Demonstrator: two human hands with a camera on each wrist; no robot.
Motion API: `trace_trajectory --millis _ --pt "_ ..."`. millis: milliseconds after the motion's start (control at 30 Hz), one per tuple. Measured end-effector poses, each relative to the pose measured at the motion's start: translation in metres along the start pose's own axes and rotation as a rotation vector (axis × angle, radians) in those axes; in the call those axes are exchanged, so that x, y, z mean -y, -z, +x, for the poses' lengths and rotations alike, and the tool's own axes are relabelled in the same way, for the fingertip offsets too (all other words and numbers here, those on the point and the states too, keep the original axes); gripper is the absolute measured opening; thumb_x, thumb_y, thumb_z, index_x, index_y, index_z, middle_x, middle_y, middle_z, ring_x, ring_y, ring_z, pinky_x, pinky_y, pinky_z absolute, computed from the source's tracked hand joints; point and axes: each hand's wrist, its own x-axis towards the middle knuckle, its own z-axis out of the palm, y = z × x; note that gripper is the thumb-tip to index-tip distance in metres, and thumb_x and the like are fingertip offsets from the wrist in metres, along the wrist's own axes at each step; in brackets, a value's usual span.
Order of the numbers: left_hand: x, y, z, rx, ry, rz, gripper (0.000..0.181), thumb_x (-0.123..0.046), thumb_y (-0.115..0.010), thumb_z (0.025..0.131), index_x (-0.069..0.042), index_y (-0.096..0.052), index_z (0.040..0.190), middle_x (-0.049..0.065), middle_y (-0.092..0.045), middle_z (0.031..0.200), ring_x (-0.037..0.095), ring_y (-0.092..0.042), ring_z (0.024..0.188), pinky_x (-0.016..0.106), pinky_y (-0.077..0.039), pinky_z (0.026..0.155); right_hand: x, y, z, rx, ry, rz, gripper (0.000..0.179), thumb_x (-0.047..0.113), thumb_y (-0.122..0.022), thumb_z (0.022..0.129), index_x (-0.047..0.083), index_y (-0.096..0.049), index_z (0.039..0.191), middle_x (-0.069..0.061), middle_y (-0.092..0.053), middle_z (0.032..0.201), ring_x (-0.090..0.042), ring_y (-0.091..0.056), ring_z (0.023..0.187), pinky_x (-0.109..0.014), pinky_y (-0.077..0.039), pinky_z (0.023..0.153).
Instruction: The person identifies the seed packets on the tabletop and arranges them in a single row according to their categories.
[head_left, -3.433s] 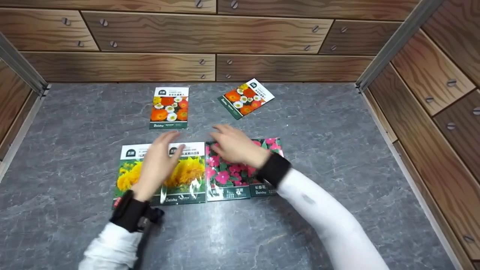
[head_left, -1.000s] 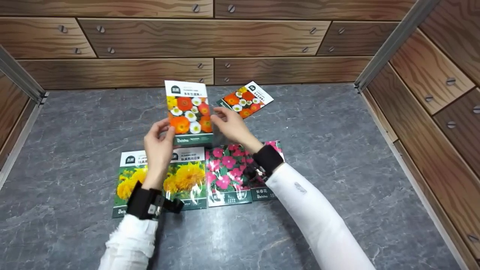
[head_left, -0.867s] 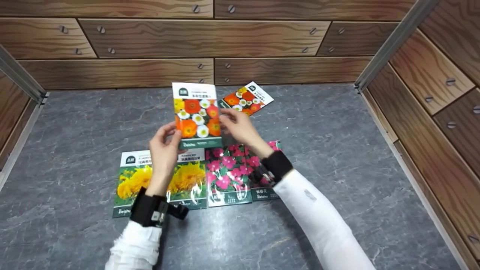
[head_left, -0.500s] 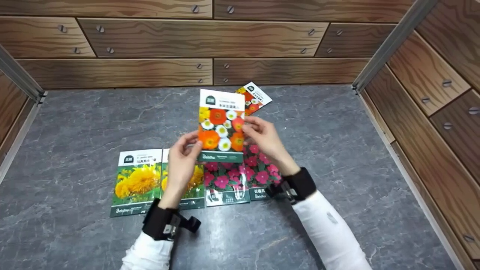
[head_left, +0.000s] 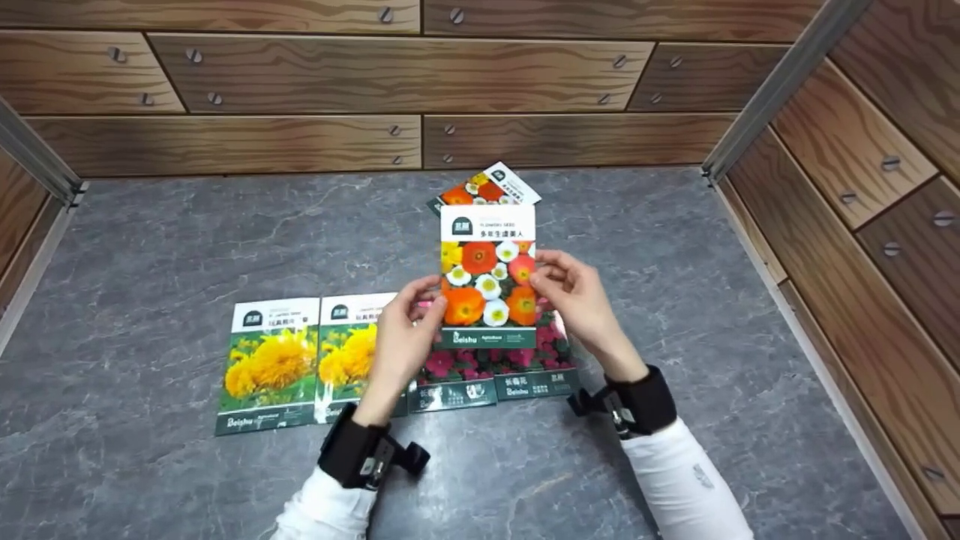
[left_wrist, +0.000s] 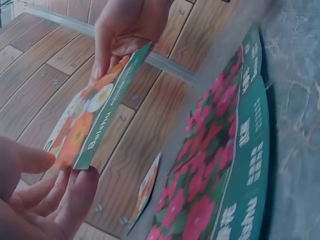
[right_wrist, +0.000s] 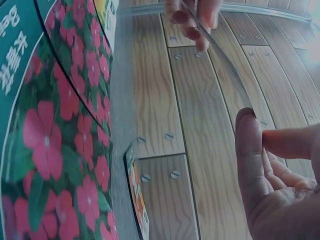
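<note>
Raised above the table is a seed packet (head_left: 487,281) printed with orange and white poppies, its front turned up to the head view. My left hand (head_left: 405,330) pinches its left edge between thumb and fingers, and my right hand (head_left: 581,304) pinches the right edge. From the right wrist view the packet (right_wrist: 227,65) appears nearly edge-on, slightly bowed. Below it lie two pink-flower packets (head_left: 457,390), partly covered from above by the held one. A second poppy packet (head_left: 517,184) lies tilted behind, its lower part hidden.
Two yellow-flower packets (head_left: 274,364) lie side by side left of the pink ones, the right one partly behind my left hand. Wood-patterned walls (head_left: 285,142) with printed screws border the grey marbled table (head_left: 150,247) at the back and sides.
The left poppy packet was lifted off the table, then carried right and nearer to me by both hands. The packets on the table stay in place.
</note>
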Motion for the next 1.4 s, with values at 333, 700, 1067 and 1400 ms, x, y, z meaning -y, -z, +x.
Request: trace_trajectory --millis 333,700,1067,1400 --pt "0.005 -0.021 -0.009 -0.027 -0.036 0.020 0.030 -0.009 -0.061 0.091 -0.007 -0.062 0.121 0.016 -0.066 0.099 0.031 -0.064 0.073 0.055 -0.056 0.062 -0.001 0.012 -0.007 -0.010 -0.024 -0.146 0.036 0.005 -0.058 0.093 -0.004 -0.053 0.127 -0.025 -0.063 0.099 -0.019 -0.065 0.073 -0.027 -0.059 0.061" --pt "0.000 -0.057 -0.019 0.082 -0.052 0.128 0.047 -0.006 -0.066 0.086 -0.005 -0.055 0.132 0.012 -0.067 0.106 0.018 -0.068 0.079 0.023 -0.058 0.061 -0.012 0.046 -0.014 -0.046 -0.029 -0.217 0.037 0.003 -0.061 0.090 -0.007 -0.054 0.125 -0.035 -0.064 0.099 -0.014 -0.065 0.065 -0.019 -0.054 0.055" --pt "-0.001 -0.106 -0.022 0.147 -0.080 0.240 0.055 -0.005 -0.069 0.084 -0.001 -0.051 0.136 0.008 -0.064 0.108 0.009 -0.063 0.078 0.013 -0.054 0.067 -0.023 0.088 -0.027 -0.085 -0.083 -0.303 0.038 0.007 -0.060 0.092 -0.007 -0.053 0.127 -0.032 -0.065 0.099 -0.008 -0.064 0.067 -0.019 -0.054 0.058" --pt "0.003 -0.139 -0.030 0.175 -0.225 0.558 0.065 -0.017 -0.067 0.088 -0.008 -0.039 0.145 0.006 -0.058 0.127 0.011 -0.062 0.089 0.016 -0.053 0.069 -0.034 0.123 -0.035 -0.071 -0.141 -0.314 0.041 0.002 -0.058 0.092 -0.012 -0.048 0.130 -0.033 -0.064 0.102 -0.008 -0.066 0.069 -0.022 -0.057 0.061"
